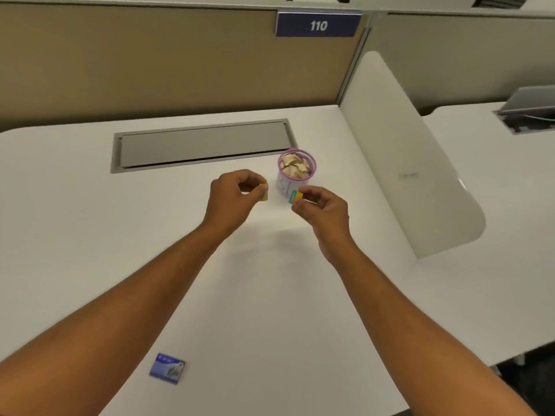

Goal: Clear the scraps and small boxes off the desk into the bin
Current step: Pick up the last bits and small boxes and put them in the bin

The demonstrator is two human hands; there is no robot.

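Note:
A small round bin (pixel 295 183) with a pink rim stands on the white desk (pixel 90 235); crumpled beige paper scraps (pixel 295 169) fill its top. My left hand (pixel 232 198) pinches a small yellow box (pixel 264 196) just left of the bin. My right hand (pixel 321 208) pinches a small yellow and teal box (pixel 295 196) in front of the bin's lower wall. Both hands hover above the desk. A small blue box (pixel 167 368) lies flat on the desk near the front, under my left forearm's side.
A grey cable flap (pixel 201 145) is set into the desk behind the hands. A beige partition with a sign reading 110 (pixel 317 24) rises at the back. A white divider panel (pixel 420 175) borders the desk on the right, with a neighbouring desk beyond.

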